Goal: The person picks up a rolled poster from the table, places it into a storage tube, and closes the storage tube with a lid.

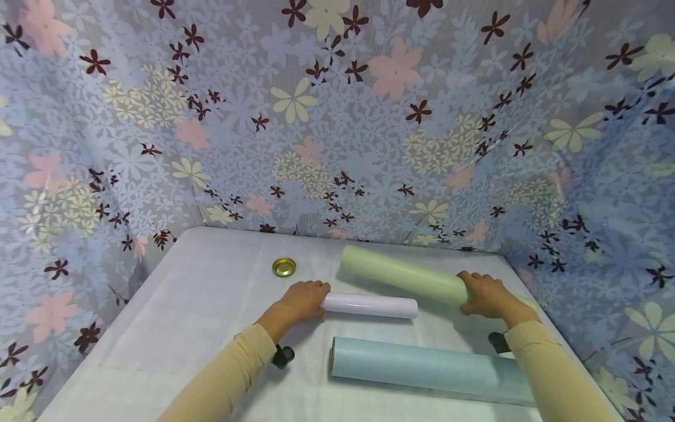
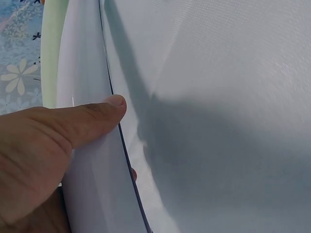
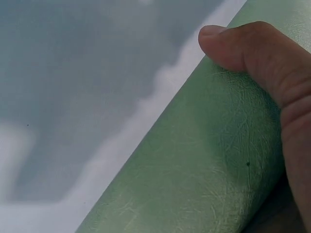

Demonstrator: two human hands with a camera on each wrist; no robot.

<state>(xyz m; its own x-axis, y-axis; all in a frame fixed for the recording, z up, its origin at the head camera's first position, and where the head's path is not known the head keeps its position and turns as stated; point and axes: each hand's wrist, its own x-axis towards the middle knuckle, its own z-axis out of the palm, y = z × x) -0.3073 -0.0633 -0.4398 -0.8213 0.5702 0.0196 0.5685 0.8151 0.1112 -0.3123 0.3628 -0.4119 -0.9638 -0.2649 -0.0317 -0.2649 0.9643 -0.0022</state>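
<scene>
Three rolls lie on a white table (image 1: 200, 305). My left hand (image 1: 303, 299) grips the left end of a thin white roll (image 1: 371, 305); in the left wrist view the thumb (image 2: 92, 119) lies across the white roll (image 2: 92, 194). My right hand (image 1: 485, 295) grips the right end of a pale green roll (image 1: 403, 274), which lies behind the white one. In the right wrist view the thumb (image 3: 248, 48) curls over the green roll (image 3: 194, 179). A longer light blue roll (image 1: 427, 369) lies nearest me, untouched.
A small gold lid (image 1: 283, 267) sits on the table to the left of the rolls. A floral curtain (image 1: 337, 117) closes in the table at the back and both sides. The table's left half (image 1: 158, 340) is bare white cloth.
</scene>
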